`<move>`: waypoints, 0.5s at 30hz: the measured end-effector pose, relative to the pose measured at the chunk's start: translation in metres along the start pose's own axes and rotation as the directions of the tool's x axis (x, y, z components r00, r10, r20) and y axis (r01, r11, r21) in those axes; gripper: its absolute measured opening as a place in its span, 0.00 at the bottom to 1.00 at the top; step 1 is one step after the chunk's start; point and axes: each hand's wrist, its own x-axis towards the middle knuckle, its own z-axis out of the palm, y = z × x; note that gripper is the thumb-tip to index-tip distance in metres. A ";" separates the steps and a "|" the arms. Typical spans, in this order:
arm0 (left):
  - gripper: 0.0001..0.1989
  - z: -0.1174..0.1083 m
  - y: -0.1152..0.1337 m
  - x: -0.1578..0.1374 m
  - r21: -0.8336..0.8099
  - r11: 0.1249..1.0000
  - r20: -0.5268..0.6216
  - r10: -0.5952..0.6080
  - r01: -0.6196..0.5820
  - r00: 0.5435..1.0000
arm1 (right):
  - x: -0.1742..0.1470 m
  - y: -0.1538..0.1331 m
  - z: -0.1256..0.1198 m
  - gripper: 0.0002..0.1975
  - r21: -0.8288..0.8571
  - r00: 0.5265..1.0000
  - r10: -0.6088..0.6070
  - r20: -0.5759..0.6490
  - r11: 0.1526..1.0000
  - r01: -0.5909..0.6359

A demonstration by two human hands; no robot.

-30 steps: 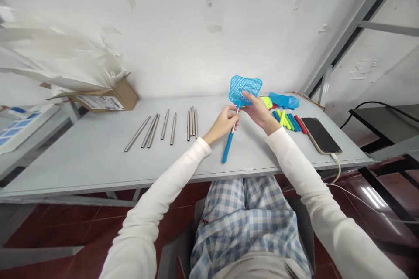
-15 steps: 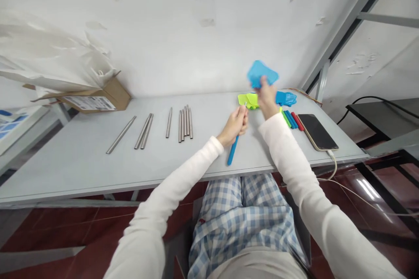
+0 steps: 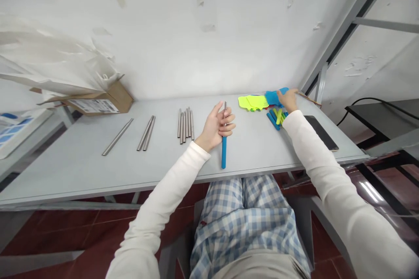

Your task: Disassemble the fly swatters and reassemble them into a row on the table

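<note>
Scuffed white wall (image 3: 157, 52) behind a grey tabletop (image 3: 81, 152), dark red tiled floor (image 3: 111, 229), metal frame (image 3: 342, 35) at right.

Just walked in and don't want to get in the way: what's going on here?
A seated person's left hand holds a metal rod with a blue handle at its lower end; the rod's top is bare. The right hand is touching blue mesh pieces at the back right of the gray table, next to yellow pieces. Loose metal tubes lie to the left, and coloured grips in front of the mesh pieces.
</note>
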 end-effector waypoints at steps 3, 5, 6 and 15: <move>0.24 0.006 0.008 -0.001 -0.008 0.995 -0.065 0.102 -0.103 0.993 | -0.018 -0.012 -0.010 0.27 -0.129 0.995 0.067 -0.073 0.989 -0.076; 0.23 0.010 0.012 0.004 0.004 0.978 -0.134 0.206 -0.208 0.969 | -0.044 -0.027 -0.021 0.23 -0.115 0.998 -0.054 -0.043 0.992 0.049; 0.23 0.011 0.014 0.008 0.009 0.963 -0.172 0.268 -0.271 0.948 | -0.063 -0.036 -0.026 0.21 -0.062 0.990 -0.137 0.037 0.988 0.139; 0.20 -0.001 0.039 0.051 0.064 0.829 -0.437 0.524 -0.556 0.731 | -0.218 -0.078 -0.034 0.19 0.668 0.412 -0.650 0.639 0.734 0.122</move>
